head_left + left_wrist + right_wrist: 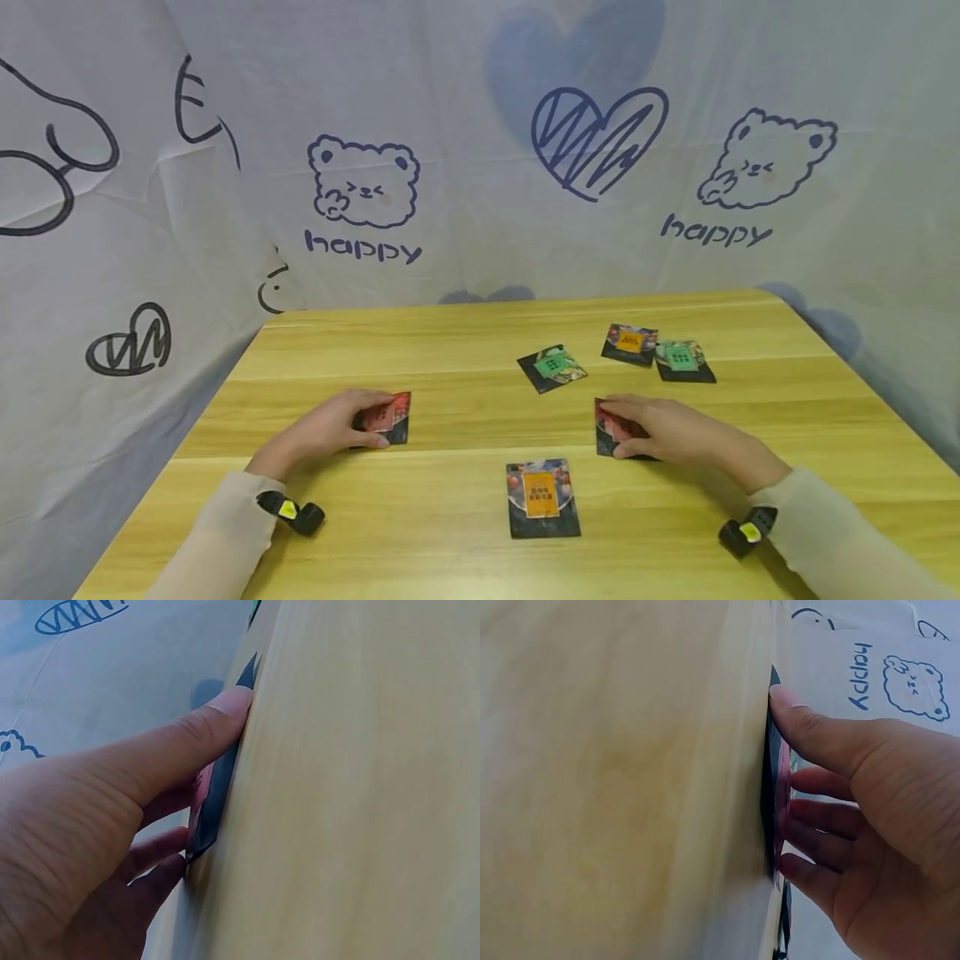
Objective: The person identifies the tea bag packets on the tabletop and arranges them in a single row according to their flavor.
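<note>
Two red-and-black sachets lie on the table, one under each hand. My left hand spans the left red sachet, thumb on its near edge and fingers along the far edge. In the left wrist view, the thumb and fingers pinch this sachet close to the tabletop. To the right, my right hand grips the other red sachet in the same way. The right wrist view shows its dark side between thumb and fingertips. Part of each sachet is hidden under the hand.
An orange-labelled sachet lies at the front between the hands. Farther back are a green sachet, another orange one and a second green one beside it. Behind the wooden table hangs a printed cloth.
</note>
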{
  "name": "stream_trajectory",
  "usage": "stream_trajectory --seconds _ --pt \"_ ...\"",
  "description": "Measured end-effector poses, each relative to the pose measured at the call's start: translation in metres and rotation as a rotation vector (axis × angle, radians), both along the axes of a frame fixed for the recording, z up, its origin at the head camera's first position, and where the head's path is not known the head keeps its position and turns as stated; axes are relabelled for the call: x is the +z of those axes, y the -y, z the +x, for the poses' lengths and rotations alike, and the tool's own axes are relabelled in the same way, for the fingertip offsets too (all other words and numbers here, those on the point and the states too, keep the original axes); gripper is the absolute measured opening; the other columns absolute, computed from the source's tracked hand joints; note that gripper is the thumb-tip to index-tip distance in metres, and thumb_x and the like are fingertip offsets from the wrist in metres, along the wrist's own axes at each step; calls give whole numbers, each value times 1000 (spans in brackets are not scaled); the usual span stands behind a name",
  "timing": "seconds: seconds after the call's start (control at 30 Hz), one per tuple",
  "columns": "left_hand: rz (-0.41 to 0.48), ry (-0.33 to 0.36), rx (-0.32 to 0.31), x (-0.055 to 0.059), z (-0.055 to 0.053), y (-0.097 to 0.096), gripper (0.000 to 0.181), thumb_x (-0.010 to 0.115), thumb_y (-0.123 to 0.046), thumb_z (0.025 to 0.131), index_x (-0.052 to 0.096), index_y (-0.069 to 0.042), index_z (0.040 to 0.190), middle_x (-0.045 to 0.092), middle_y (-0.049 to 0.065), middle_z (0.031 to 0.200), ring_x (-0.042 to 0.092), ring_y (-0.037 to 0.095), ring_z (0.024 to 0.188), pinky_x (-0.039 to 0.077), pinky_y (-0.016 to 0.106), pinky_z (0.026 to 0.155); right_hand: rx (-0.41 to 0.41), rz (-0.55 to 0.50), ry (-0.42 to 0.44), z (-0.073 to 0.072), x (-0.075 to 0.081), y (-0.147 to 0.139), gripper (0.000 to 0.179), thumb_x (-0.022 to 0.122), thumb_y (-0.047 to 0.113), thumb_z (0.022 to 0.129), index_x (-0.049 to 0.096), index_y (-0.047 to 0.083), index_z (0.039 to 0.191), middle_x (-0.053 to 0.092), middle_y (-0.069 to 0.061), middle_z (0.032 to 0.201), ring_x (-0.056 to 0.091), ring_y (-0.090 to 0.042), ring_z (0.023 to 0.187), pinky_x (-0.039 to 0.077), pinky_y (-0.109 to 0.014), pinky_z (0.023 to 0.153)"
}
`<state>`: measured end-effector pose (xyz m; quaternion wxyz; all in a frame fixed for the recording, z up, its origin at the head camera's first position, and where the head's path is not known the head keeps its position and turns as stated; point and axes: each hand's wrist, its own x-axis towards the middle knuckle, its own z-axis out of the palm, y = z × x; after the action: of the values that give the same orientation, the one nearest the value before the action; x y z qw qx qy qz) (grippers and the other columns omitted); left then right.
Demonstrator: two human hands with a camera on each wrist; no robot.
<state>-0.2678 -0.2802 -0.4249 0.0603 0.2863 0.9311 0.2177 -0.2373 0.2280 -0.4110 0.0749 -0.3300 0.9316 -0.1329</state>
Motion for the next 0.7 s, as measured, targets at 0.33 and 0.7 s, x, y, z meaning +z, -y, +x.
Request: stream_trajectory --seconds 0.33,0.7 --pt "11 9 30 -3 1 -1 76 76 -49 82 53 -8 142 51 17 140 45 37 129 38 54 104 -9 -12 4 -3 -4 11 66 62 40 96 43 6 149 47 -19 144 50 -39 126 45 -52 97" --pt "54 21 32 -8 1 -1 77 79 -50 79 55 -9 139 47 16 143 42 39 131 36 55 104 -25 -15 41 -5 -5 23 72 64 44 94 41 5 149 42 -19 148 48 -40 127 44 -54 98"
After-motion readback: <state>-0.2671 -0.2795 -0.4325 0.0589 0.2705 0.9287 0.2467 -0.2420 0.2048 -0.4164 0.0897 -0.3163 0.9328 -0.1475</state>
